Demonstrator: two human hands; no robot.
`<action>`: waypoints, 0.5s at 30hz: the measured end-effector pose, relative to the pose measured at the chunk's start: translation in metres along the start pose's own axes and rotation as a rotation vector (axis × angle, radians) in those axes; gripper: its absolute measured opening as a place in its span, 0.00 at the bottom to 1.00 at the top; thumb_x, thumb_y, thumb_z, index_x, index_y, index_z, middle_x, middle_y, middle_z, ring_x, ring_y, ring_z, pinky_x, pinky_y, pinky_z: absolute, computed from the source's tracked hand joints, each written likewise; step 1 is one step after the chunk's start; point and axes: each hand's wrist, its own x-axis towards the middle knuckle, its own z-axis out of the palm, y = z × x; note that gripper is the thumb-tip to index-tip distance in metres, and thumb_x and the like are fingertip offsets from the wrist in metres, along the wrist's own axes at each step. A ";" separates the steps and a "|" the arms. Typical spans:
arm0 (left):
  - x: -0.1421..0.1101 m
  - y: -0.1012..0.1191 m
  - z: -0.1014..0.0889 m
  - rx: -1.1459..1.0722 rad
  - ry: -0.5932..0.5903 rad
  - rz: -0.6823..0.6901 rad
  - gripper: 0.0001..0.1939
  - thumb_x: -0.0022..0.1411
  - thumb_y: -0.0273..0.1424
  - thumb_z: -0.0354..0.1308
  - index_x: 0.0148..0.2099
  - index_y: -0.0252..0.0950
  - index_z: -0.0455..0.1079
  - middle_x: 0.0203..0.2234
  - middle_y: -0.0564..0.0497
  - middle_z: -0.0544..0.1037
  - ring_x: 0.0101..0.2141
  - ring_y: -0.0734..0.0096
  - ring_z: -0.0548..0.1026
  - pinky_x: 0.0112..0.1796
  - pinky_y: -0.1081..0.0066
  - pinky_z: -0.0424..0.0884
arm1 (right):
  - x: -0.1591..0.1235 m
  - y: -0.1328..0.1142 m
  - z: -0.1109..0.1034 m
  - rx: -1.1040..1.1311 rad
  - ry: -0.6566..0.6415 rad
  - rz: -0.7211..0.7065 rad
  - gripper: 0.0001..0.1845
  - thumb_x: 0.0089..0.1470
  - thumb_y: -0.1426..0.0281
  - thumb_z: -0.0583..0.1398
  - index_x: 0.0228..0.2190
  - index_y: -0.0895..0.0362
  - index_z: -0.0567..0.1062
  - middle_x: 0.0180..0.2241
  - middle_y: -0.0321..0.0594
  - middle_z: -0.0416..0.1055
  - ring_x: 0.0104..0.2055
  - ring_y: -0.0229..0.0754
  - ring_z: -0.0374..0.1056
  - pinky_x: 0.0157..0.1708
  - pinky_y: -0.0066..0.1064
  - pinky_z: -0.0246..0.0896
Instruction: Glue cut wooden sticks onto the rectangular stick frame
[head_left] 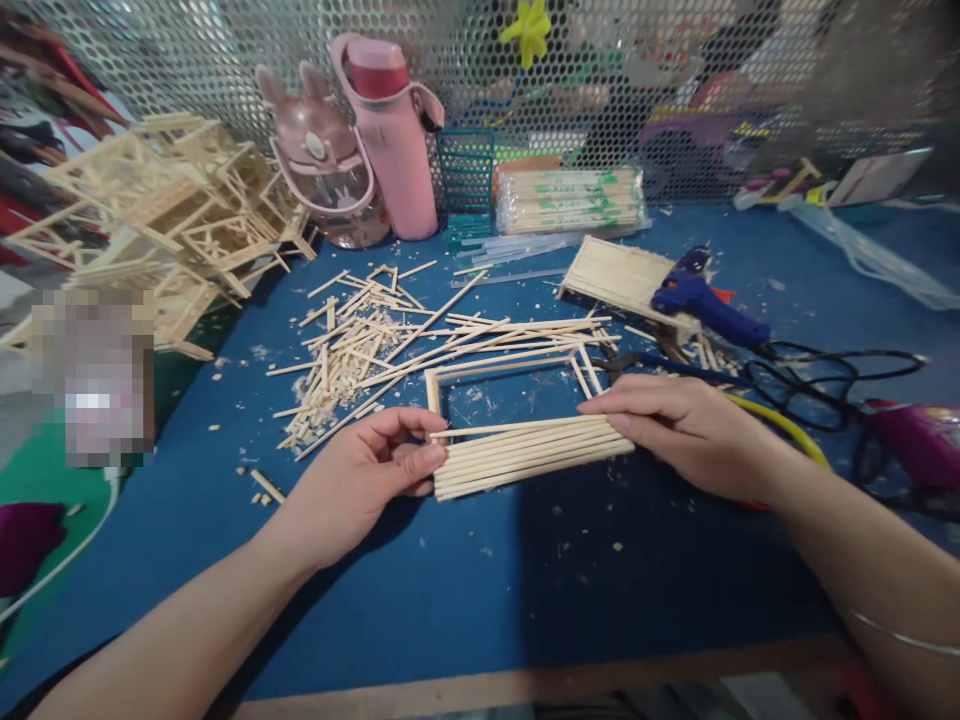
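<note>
Between both hands is a small wooden stick frame (pixel 532 458), its near side filled by several round sticks laid side by side. Its far side is an open rectangle with short posts at the corners. My left hand (pixel 360 475) pinches the left end, thumb over the stick ends. At the right end, the fingers of my right hand (pixel 686 430) are closed on the frame's upper edge. One stick (pixel 517 428) lies along the top of the panel, slightly apart from the others at its left end. The fingers' undersides are hidden.
Loose sticks and offcuts (pixel 360 340) lie behind the frame. A blue glue gun (pixel 709 300) rests by a stick panel (pixel 619 275), its black cable (pixel 817 375) to the right. Pink bottles (pixel 401 150), wrapped sticks (pixel 570 200) and stacked stick structures (pixel 187 220) stand farther back.
</note>
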 end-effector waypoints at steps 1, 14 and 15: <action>-0.001 0.001 -0.001 0.008 0.006 -0.002 0.16 0.47 0.36 0.67 0.38 0.36 0.69 0.23 0.56 0.73 0.23 0.79 0.70 0.25 0.78 0.69 | -0.001 -0.001 -0.001 0.000 -0.011 -0.009 0.14 0.58 0.69 0.52 0.38 0.53 0.78 0.34 0.39 0.75 0.37 0.39 0.70 0.36 0.28 0.64; -0.005 0.001 -0.014 0.075 0.024 -0.098 0.15 0.46 0.38 0.68 0.35 0.34 0.74 0.25 0.52 0.76 0.24 0.78 0.71 0.26 0.77 0.70 | -0.001 -0.010 0.011 0.064 0.019 0.106 0.12 0.55 0.70 0.54 0.35 0.53 0.78 0.36 0.36 0.78 0.37 0.40 0.73 0.36 0.27 0.68; -0.005 0.001 -0.013 0.068 0.039 -0.093 0.16 0.45 0.38 0.68 0.34 0.34 0.74 0.25 0.51 0.77 0.24 0.77 0.71 0.27 0.77 0.70 | 0.000 -0.010 0.012 0.073 0.030 0.114 0.12 0.55 0.70 0.54 0.34 0.53 0.78 0.35 0.36 0.78 0.36 0.40 0.73 0.36 0.26 0.68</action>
